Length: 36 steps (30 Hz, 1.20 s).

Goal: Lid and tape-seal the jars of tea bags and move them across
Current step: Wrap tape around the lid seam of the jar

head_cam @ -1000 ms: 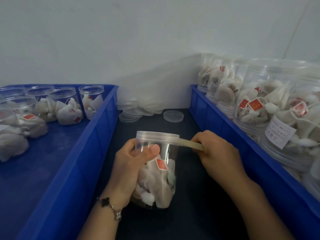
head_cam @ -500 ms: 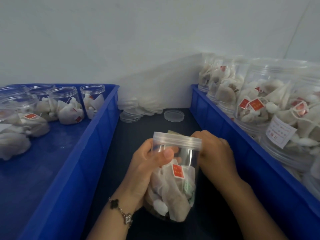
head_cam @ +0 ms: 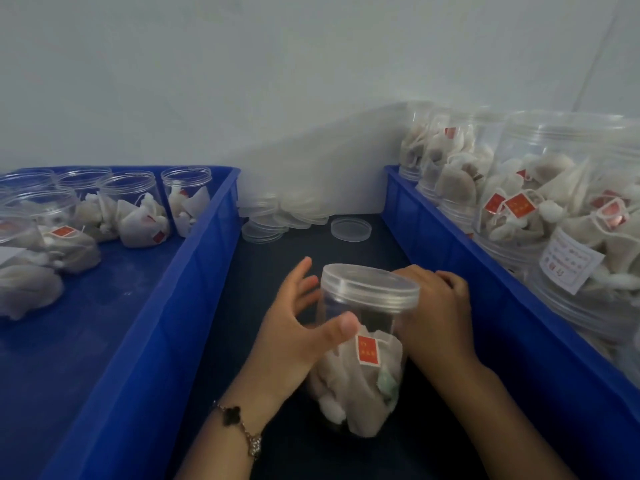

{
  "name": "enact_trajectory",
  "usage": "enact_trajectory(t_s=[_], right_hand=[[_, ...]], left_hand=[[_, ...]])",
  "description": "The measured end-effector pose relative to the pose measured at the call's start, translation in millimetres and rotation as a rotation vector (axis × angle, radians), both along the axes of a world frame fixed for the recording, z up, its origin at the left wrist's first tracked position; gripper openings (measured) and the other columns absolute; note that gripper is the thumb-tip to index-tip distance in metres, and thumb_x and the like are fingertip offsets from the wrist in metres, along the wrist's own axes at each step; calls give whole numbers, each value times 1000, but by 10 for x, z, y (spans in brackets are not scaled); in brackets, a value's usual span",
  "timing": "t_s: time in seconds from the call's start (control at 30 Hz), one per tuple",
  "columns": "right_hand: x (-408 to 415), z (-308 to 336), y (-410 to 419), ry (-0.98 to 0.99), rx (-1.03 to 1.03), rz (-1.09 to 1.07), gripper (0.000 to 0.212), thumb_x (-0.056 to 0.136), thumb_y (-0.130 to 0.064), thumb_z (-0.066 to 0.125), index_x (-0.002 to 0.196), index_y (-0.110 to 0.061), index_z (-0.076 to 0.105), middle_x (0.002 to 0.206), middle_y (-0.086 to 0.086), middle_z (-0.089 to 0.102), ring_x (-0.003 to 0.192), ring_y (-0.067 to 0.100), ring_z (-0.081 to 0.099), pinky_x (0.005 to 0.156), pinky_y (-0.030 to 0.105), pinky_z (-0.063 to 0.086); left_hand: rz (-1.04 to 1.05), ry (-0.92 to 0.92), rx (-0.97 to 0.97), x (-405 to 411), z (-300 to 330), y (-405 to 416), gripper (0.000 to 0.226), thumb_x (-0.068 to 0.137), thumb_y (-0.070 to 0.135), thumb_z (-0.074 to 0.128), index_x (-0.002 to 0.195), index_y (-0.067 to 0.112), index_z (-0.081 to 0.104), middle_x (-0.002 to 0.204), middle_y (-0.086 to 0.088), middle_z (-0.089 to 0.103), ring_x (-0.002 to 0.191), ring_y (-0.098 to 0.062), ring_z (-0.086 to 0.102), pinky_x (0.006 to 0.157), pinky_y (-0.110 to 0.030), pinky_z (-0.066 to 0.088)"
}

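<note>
Table: dark table between blue bins.
Jar: tape strip gone from view, lid likely sealed.
Hands: left hand and right hand grip jar.

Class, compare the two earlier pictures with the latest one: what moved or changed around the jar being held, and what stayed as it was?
The tape strip pulled out to the right a second ago is no longer visible. The jar has shifted rightward and tilted, its lid now showing its top. The left hand has loosened, fingers spread, thumb still on the front. The right hand moved in against the jar under the lid. The blue trays and loose lids stayed put.
</note>
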State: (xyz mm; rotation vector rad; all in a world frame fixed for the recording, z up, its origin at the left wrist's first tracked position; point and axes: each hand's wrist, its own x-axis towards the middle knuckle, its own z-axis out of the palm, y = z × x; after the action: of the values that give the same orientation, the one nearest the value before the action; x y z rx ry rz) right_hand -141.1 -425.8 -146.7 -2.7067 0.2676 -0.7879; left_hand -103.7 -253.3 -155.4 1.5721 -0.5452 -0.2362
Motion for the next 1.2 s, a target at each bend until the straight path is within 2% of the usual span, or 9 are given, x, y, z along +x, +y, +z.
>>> enact_trajectory(t_s=[0.13,0.33,0.43,0.5,0.63,0.77,0.83,0.93,1.2], right_hand=[[45,-70,58,64,-106,-39,17,85,-13,62,91,-29,64,90,-13,61,91,9,55,97,29,22],[32,-43,82,30,-98,-83,15,86,-14,61,90,-28,63,90,-11,60,92,11,55,99,33,27],[0,11,159,59,-128,-103,9,90,-25,57,94,-32,57,95,-14,56,97,9,51,98,31,25],[-29,26,233,77,-149,-116,6,90,-28,55,94,-32,55,95,-13,53,95,9,50,93,31,30],[-65,87,318,38,-136,-96,10,88,-16,55,88,-26,58,80,-11,53,72,9,50,63,24,39],[-77,203,206,263,316,233,59,87,-31,62,134,-52,35,84,-11,66,76,5,62,72,26,53],[-111,260,161,327,501,425,73,77,-39,71,124,-69,24,81,-13,69,73,3,65,66,17,52],[-140,274,104,253,594,518,71,57,-64,75,115,-66,36,76,-5,67,67,4,63,59,10,48],[-153,273,-51,17,384,282,46,61,-81,40,99,-57,45,70,-13,67,64,1,62,58,23,49]], left_hand=[[245,-47,-175,35,63,41,80,41,60,74,116,45,50,102,22,68,92,9,63,65,-8,50],[306,-277,70,-151,160,-19,55,74,60,55,126,59,40,98,33,63,93,14,58,71,0,43],[360,-388,278,-291,152,-169,105,52,88,47,139,58,-2,118,46,21,107,20,32,75,-2,34],[442,-337,289,-312,141,-224,126,30,91,51,138,56,-3,128,39,19,112,13,28,83,-9,29],[578,-237,172,-176,85,-151,121,32,84,56,141,40,28,122,18,55,99,7,52,70,-6,35],[567,-76,-54,16,91,8,110,36,75,60,137,31,44,91,21,60,77,23,55,51,-3,42],[569,-9,-125,103,53,68,101,38,74,63,127,27,55,92,11,68,75,10,64,59,-14,47],[574,21,-171,136,23,100,104,36,75,66,126,25,57,100,8,70,83,-2,67,70,-25,51],[499,-64,-97,91,95,100,108,36,69,66,135,33,44,95,25,59,83,19,57,53,-2,43]])
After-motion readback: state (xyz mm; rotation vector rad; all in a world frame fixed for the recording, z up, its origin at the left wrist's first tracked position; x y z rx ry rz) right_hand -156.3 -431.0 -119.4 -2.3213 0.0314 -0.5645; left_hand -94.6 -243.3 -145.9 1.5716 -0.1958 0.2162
